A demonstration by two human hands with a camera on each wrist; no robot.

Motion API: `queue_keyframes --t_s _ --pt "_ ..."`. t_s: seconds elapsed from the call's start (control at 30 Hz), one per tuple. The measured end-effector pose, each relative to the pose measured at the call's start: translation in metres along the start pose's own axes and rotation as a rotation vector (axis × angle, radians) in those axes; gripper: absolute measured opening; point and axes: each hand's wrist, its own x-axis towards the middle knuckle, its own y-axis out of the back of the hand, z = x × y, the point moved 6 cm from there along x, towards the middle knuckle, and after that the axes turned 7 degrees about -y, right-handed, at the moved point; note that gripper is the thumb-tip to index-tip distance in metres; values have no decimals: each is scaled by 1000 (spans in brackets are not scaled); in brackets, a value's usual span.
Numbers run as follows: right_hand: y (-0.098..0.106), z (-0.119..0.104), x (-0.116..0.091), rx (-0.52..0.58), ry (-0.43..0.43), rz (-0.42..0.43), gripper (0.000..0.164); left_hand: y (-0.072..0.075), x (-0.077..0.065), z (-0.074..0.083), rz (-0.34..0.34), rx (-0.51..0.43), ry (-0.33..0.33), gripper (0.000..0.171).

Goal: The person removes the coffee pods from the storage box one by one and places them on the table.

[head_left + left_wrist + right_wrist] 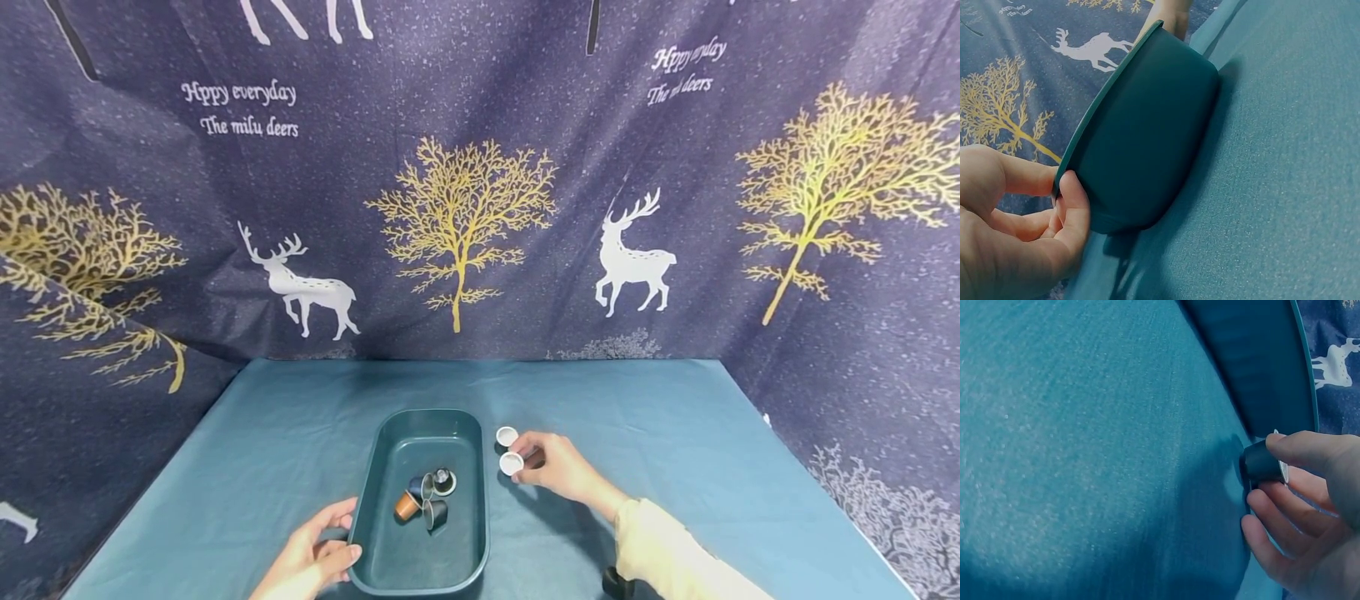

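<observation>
My left hand [311, 552] pinches the left rim of a dark green tray [420, 568] between thumb and fingers. Seen from the left wrist, the thumb lies against the outer wall of the tray [1141, 131]. Inside the tray lie several coffee capsules, among them an orange one [407, 506] and a dark one [435, 514]. To the right of the tray, my right hand [558, 468] holds a coffee capsule [512, 464] with a white lid. In the right wrist view this capsule [1262, 462] has a dark body, gripped by thumb and fingers close to the cloth.
Just behind the held capsule stands another white-lidded capsule [506, 436]. A black object [617, 583] lies at the front, partly covered by the right sleeve. Blue-green cloth [660, 433] covers the table, and a patterned curtain [510, 333] hangs behind it.
</observation>
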Motion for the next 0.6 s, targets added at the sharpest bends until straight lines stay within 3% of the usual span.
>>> queue_keyframes --t_s 0.6 --pt "-2 1 -1 -10 -19 24 29 0 1 -2 2 -7 2 73"
